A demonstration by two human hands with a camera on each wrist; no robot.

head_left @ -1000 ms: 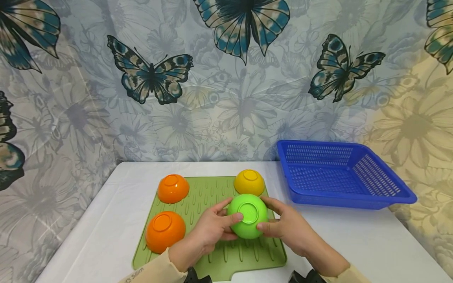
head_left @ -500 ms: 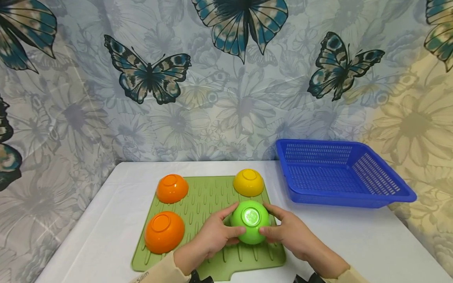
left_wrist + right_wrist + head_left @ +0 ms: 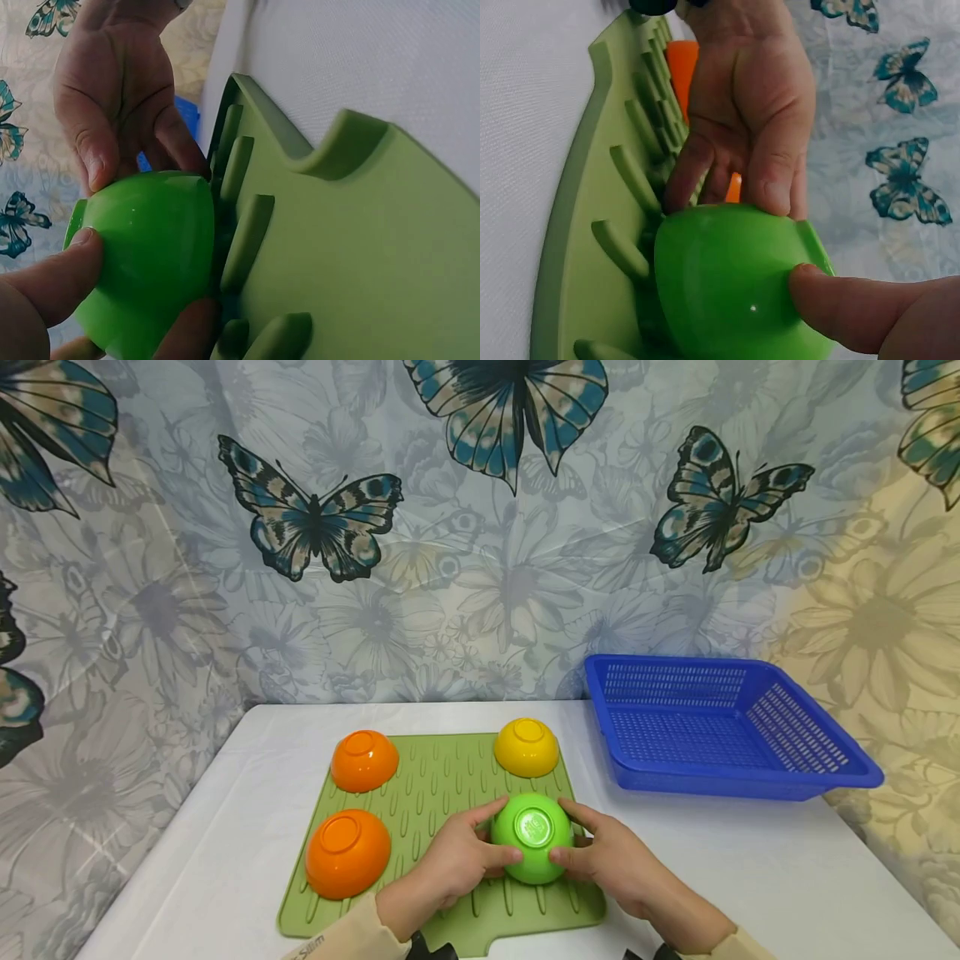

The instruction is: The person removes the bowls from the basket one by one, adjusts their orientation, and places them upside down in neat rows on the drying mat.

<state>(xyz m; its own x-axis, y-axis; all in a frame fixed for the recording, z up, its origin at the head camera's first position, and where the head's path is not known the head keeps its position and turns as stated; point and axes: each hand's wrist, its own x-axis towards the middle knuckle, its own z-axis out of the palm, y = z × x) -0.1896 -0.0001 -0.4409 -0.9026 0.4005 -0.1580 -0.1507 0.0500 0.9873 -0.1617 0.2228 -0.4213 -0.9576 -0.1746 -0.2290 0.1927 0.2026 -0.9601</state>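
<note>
A bright green bowl (image 3: 534,839), turned upside down with its foot ring up, is held between both hands at the right front of the green ridged drying mat (image 3: 450,910). My left hand (image 3: 461,852) grips its left side, thumb (image 3: 71,274) on the wall and fingers around the rim. On the other side my right hand (image 3: 618,856) grips it the same way, its thumb (image 3: 840,300) pressed on the wall. In both wrist views the bowl's rim lies close against the mat's ridges. The bowl's inside is hidden.
Two upturned orange bowls, a far one (image 3: 364,762) and a near one (image 3: 348,853), sit along the mat's left side. An upturned yellow bowl (image 3: 527,748) sits at its back right corner. A blue slotted basket (image 3: 742,785) stands at the table's back right.
Both hands have brought the green bowl down and slightly toward the near edge of the mat, away from the yellow bowl. The other bowls and the basket stay in place.
</note>
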